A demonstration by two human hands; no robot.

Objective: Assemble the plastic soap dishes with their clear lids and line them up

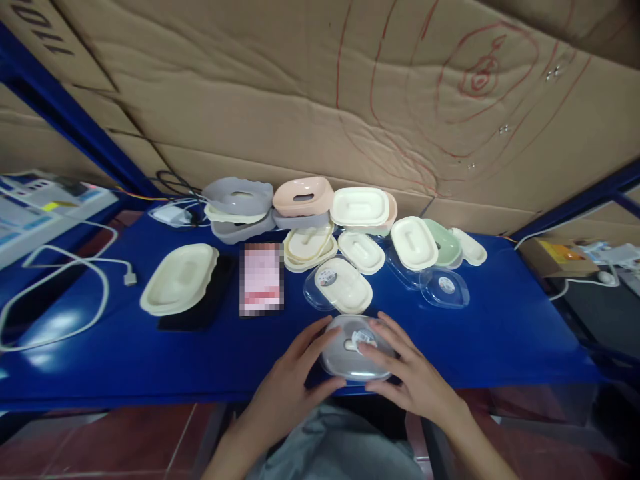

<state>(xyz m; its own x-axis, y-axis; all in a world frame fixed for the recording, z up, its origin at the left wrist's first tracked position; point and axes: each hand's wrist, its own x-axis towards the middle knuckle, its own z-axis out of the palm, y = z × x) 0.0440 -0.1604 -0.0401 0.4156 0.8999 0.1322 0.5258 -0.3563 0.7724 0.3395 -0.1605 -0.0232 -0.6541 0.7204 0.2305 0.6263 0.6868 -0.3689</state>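
Observation:
A grey soap dish (337, 357) under a clear plastic lid with a label sticker is at the front edge of the blue table. My left hand (305, 367) grips its left side, thumb at the near edge and fingers over the lid. From the right, my right hand (407, 367) holds the same dish, fingertips on the lid beside the sticker. Just beyond it, a cream oval piece (350, 287) lies partly over a clear lid (316, 288). Another clear lid (457, 297) with a sticker rests to the right.
Stacked grey dishes (237, 193), a peach dish (313, 190), cream pieces (360, 205) and a green dish (443, 241) line the back against cardboard. A pixelated phone-like rectangle (261, 280) and a cream dish (180, 277) on a black object lie left, near a white cable (103, 293).

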